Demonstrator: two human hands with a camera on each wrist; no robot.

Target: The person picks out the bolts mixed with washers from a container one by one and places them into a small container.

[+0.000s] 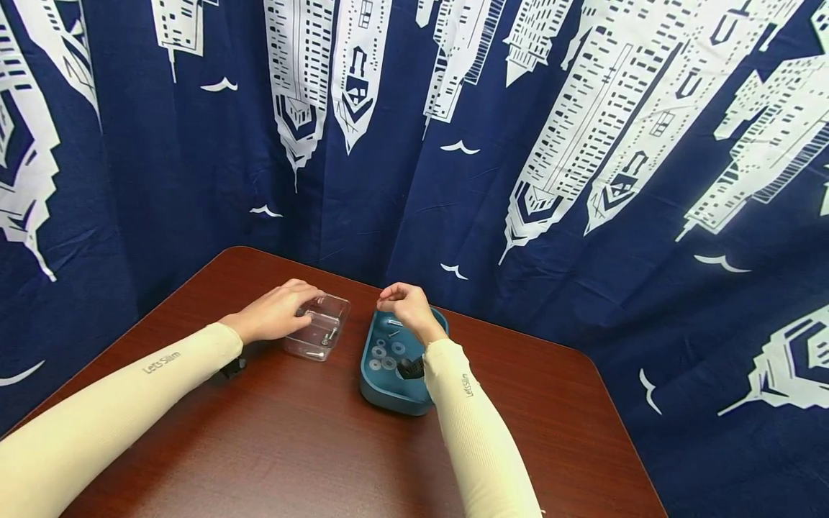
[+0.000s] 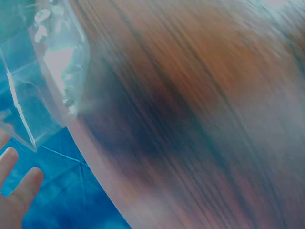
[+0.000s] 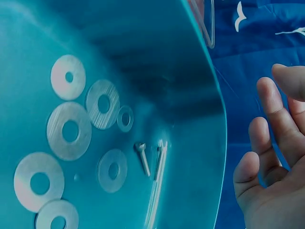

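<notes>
My left hand (image 1: 278, 313) lies over the left side of a clear plastic box (image 1: 337, 306), its fingers stretched along the far part. Contact with the rim is hard to tell. Small metal pieces (image 1: 329, 336) lie inside that box. Above the far end of a blue bin (image 1: 396, 404) hovers my right hand (image 1: 408, 306), fingers loosely bent, with nothing visible between them. In the right wrist view, several flat washers (image 3: 69, 131) lie on the bin's floor, along with a small bolt (image 3: 142, 157) and a longer shiny rod-like piece (image 3: 157, 191) near the wall.
Both containers stand on a brown wooden table (image 1: 278, 432), near its far edge. Behind it hangs a dark blue curtain (image 1: 388, 187) printed with white buildings. A black wrist device (image 1: 409, 368) on the right wrist hangs over the bin. The left wrist view is blurred.
</notes>
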